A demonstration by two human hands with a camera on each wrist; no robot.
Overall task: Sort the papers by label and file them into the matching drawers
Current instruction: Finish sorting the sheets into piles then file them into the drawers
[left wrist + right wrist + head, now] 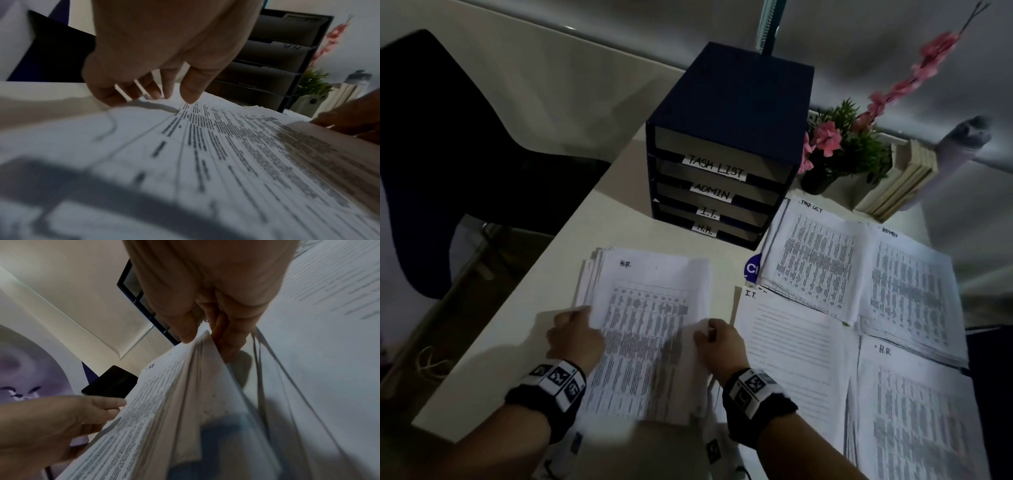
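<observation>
Head view: big stack of papers (650, 329) flat on the table (524, 325), right in front of the drawer box (726, 137), with an H.R. sheet on top. Left hand (575, 337) at the stack's edge on the box's left side, fingers (144, 89) curled at the edge, thumb pressed on top. Right hand (719, 342) at the other edge, fingers (228, 344) clamped on a lifted bunch of sheets, not just one. Four sorted piles also in front of the box, off to its right: TASK LIST pile (815, 253) and ADMIN pile (907, 284) closer to it, I.T. pile (791, 359) and H.R. pile (914, 411) farther out.

Likely trouble from here:
- Taking many sheets at once, and so putting wrong labels on one pile. Labels under the top sheet hidden, so no way to tell yet.
- Thin loose sheets, gripped only at the edges: easy to slip, fan out or fall off the table.
- Tight pinch: easy to crease or tear a corner.
- Sorted piles touching and overlapping: easy to mix up with one careless drop.
</observation>
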